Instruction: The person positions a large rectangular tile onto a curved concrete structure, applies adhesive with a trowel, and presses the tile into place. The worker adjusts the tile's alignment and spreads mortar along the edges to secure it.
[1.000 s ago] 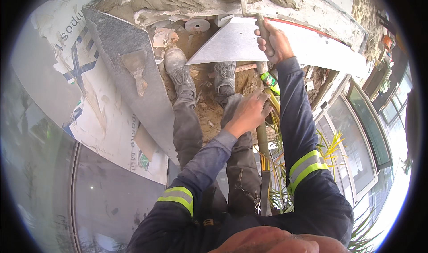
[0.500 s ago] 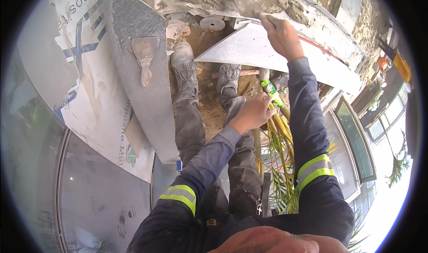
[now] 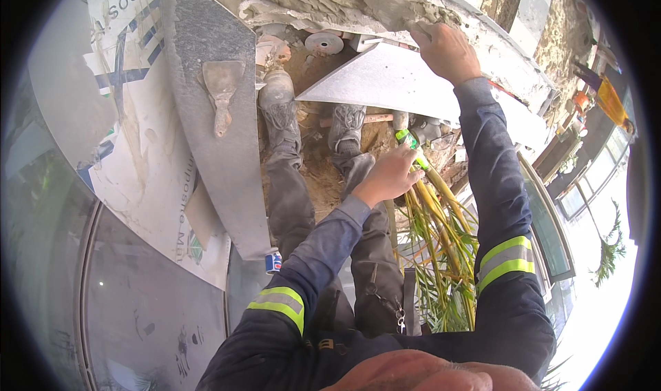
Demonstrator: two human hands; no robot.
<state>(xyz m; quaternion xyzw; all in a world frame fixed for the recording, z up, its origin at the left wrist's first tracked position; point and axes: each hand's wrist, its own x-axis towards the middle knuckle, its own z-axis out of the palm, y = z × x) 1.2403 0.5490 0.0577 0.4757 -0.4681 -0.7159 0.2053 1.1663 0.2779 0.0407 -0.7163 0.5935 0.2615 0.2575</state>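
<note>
My right hand point(image 3: 449, 52) is closed at the edge of a wet grey mortar bed point(image 3: 385, 8), its knuckles up. Whatever it grips is hidden by the fingers and mortar. Just below it lies a pale, pointed slab point(image 3: 389, 77). My left hand point(image 3: 391, 176) hangs over my knee with its fingers loosely curled, and nothing shows in them. Beside its fingertips, a green-labelled item point(image 3: 412, 146) rests by the yellow plant stems point(image 3: 441, 191). A putty knife point(image 3: 222, 96) caked with mortar lies on the grey stone slab point(image 3: 220, 163) to my left.
My shoes point(image 3: 281, 105) stand on dirt between the slabs. A hammer-like wooden handle point(image 3: 375, 118) lies beyond them, with a white disc point(image 3: 323, 43) farther off. A blue can point(image 3: 273, 262) sits by the slab's near end. Leafy fronds point(image 3: 441, 267) rise at right.
My right hand has moved right and slightly nearer along the mortar edge. The left hand has hardly moved. The view has shifted a little, showing more of the blue can.
</note>
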